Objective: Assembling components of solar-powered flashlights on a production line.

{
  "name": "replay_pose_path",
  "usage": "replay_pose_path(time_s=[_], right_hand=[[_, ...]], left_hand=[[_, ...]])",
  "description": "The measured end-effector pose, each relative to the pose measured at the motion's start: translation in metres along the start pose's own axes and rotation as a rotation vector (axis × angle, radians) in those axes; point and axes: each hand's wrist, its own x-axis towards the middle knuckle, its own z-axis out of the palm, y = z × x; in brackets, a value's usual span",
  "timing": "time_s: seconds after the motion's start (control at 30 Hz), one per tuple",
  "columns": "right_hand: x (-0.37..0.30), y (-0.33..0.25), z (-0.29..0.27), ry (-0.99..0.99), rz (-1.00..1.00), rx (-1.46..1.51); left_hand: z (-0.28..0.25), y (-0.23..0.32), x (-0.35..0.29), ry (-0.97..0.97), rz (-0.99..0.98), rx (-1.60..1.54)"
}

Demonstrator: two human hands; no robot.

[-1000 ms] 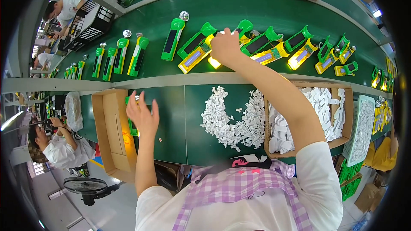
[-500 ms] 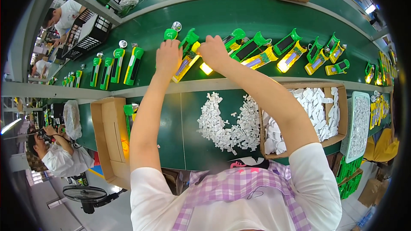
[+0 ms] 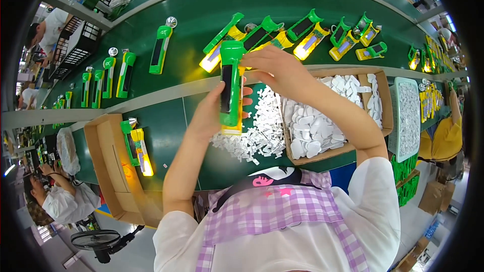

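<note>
My left hand (image 3: pixel 207 113) is wrapped round a green-and-yellow flashlight (image 3: pixel 231 85), thumb on its near side and fingertips showing past the far edge. The flashlight stands nearly upright, its dark panel towards me. At its upper right side, my right hand (image 3: pixel 275 68) pinches the edge with bent fingers; what lies between the fingertips is partly hidden. Just behind are several opened flashlights, a lit yellow half (image 3: pixel 210 59) and a green half (image 3: pixel 224 32) among them. A closed flashlight (image 3: pixel 161 49) with a round silver reflector lies to the left on the green belt (image 3: pixel 191 25).
Below the hands, small white parts (image 3: pixel 252 143) lie heaped on the bench. A carton of white pieces (image 3: pixel 307 128) and a pale green basket (image 3: pixel 407 116) stand right. At left are an open carton (image 3: pixel 108 166) and a lit opened flashlight (image 3: pixel 143 156). A metal rail (image 3: pixel 171 90) edges the belt.
Both hands have come back from the belt towards me, bringing a flashlight over the rail. Another closed flashlight now lies on the belt at the left. The view has shifted.
</note>
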Motion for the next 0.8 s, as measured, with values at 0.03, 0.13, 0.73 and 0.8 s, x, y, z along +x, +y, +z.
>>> replay_pose_path(time_s=[0.03, 0.13, 0.73, 0.8], right_hand=[[-0.012, -0.003, -0.01, -0.005, 0.001, -0.005], [-0.046, -0.007, -0.038, -0.314, 0.576, -0.219], [-0.097, 0.018, -0.044, -0.065, 0.88, 0.55], [-0.084, 0.01, -0.049, -0.042, 0.894, 0.572]], left_hand=[[0.001, -0.01, 0.004, 0.036, 0.043, -0.001], [0.007, -0.024, 0.013, 0.118, 0.091, -0.066], [0.009, -0.039, 0.048, 0.208, 0.26, -0.012], [0.01, -0.041, 0.052, 0.23, 0.259, 0.0]])
